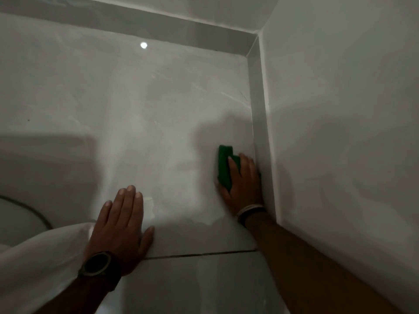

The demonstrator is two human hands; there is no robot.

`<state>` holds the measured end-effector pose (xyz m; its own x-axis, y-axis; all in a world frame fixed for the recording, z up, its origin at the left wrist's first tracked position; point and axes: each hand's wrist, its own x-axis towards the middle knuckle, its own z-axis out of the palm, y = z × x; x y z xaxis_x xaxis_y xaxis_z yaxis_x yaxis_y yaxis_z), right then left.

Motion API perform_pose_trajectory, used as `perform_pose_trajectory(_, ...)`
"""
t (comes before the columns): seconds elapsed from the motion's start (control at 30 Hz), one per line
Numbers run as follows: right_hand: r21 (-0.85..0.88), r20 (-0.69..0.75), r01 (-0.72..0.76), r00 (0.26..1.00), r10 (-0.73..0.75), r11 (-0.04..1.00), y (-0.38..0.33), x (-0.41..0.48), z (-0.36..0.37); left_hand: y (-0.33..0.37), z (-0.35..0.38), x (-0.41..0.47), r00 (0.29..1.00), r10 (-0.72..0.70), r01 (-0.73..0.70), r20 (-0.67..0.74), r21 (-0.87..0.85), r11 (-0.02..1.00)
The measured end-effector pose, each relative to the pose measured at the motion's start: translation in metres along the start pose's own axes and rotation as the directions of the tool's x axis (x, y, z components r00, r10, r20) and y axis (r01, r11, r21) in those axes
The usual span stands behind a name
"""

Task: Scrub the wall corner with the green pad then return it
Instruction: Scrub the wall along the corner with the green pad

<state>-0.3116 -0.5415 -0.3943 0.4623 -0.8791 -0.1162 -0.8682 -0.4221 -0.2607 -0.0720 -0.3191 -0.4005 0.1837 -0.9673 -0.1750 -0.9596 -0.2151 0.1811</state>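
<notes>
A green scrub pad (224, 163) is pressed flat against the glossy pale tile wall (158, 109), just left of the wall corner (260, 132). My right hand (242, 184) grips it, with fingers on top and the thumb under its lower edge; the hand's side touches the corner trim. My left hand (123, 223) lies flat on the tile to the lower left, fingers spread, holding nothing. A dark watch sits on the left wrist and bands circle the right wrist.
A plain white side wall (340, 132) meets the tile at a narrow grey trim strip. A grey band (136, 21) runs along the tile's top. A grout line (199, 254) crosses below my hands. White cloth (45, 257) and a rounded white fixture (18, 218) lie at lower left.
</notes>
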Motion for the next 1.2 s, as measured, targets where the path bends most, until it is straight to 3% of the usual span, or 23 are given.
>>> perform_pose_trajectory(0.23, -0.063, -0.003, 0.042, 0.999, -0.042, 0.997, 0.004, 0.044, -0.005, -0.002, 0.003, 0.0, 1.0, 0.008, -0.008, 0.005, 0.009, 1.0)
perform_pose_trajectory(0.57, -0.062, 0.001, 0.013, 1.0, -0.013, 0.998, -0.004, -0.074, 0.01, -0.001, 0.003, -0.001, 1.0, -0.001, 0.001, -0.011, 0.007, 1.0)
perform_pose_trajectory(0.77, -0.067, 0.046, 0.112, 0.993, -0.109, 0.991, 0.0, -0.106, 0.0, 0.0, -0.005, -0.004, 1.0, -0.012, 0.013, 0.014, -0.031, 0.999)
perform_pose_trajectory(1.0, 0.078, 0.109, 0.08, 0.99, -0.089, 0.994, -0.031, -0.145, -0.075, 0.027, -0.078, -0.058, 0.999, -0.025, 0.028, 0.036, -0.09, 0.996)
perform_pose_trajectory(1.2, 0.156, 0.144, 0.221, 0.959, -0.243, 0.963, -0.081, -0.186, -0.183, 0.059, -0.208, -0.103, 0.996, -0.083, 0.086, 0.03, -0.134, 0.987)
